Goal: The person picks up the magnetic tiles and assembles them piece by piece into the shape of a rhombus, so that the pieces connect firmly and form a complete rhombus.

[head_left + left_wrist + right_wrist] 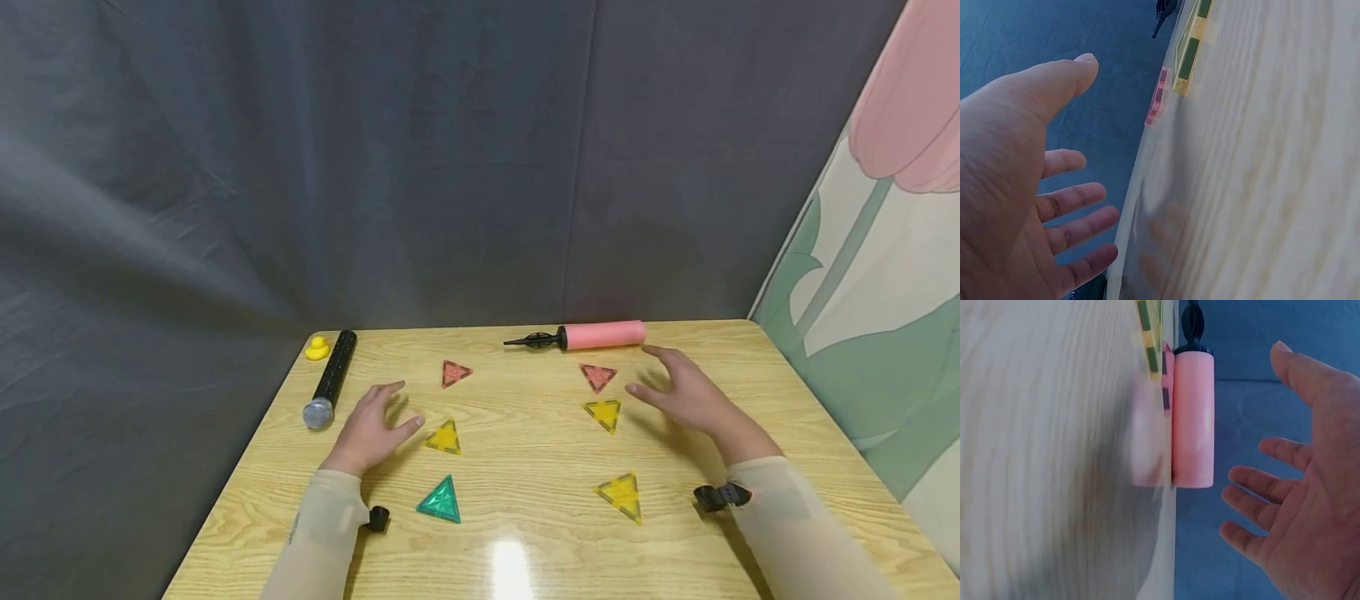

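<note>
Dark grey curtain (450, 167), tulip mural (892, 275), wooden table (532, 458)

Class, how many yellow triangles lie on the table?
3: left yellow triangle, between a red triangle and the green triangle; farther right-hand yellow triangle; nearer right-hand yellow triangle.

A yellow duck (317, 348) sits at the far left corner of the table (525, 467); beside it lies a black microphone (335, 375), silver head away from the far edge. A pink pump (603, 335) lies along that edge. Nearer are two columns of triangles: red (454, 373), yellow (445, 437) and green (441, 500) toward the left edge, red (597, 377) and two yellow (603, 414) toward the right. The left hand (375, 427) and right hand (686, 392) hover outside the columns, holding nothing.
</note>
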`<state>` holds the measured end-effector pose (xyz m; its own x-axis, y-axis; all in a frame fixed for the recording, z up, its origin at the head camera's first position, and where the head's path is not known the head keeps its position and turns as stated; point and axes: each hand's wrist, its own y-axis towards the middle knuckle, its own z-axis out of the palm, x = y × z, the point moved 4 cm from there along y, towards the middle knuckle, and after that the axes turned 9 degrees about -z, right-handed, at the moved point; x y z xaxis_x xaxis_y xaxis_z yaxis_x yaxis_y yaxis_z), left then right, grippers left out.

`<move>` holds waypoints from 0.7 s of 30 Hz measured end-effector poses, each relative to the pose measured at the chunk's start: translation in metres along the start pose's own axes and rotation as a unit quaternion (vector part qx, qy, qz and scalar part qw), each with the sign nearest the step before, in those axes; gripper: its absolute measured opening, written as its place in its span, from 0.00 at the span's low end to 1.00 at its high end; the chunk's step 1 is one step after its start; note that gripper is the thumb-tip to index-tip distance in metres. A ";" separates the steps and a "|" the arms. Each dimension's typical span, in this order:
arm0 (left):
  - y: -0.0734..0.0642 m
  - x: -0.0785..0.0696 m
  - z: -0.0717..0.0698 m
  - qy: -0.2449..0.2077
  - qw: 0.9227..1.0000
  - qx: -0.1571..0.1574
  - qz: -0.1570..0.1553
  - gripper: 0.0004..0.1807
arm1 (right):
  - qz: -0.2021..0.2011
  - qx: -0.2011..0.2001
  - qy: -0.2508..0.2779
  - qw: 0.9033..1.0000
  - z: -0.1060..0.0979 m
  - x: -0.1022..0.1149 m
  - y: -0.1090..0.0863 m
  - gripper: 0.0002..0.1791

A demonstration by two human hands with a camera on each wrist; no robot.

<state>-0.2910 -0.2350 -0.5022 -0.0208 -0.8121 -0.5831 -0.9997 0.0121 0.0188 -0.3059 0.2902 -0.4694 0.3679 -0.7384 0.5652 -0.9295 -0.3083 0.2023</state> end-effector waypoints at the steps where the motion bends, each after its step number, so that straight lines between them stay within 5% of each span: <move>1: 0.000 0.000 0.001 -0.003 1.000 0.004 -0.001 0.46 | -0.005 -0.002 -0.001 1.000 0.000 0.002 0.001 0.54; 21: -0.003 -0.003 0.009 -0.023 0.999 0.024 0.011 0.45 | -0.049 0.021 0.002 0.999 0.014 0.034 0.032 0.46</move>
<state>-0.2884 -0.2275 -0.5077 -0.0429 -0.7836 -0.6198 -0.9982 0.0590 -0.0055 -0.3222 0.2468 -0.4549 0.4577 -0.7006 0.5475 -0.8868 -0.4041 0.2243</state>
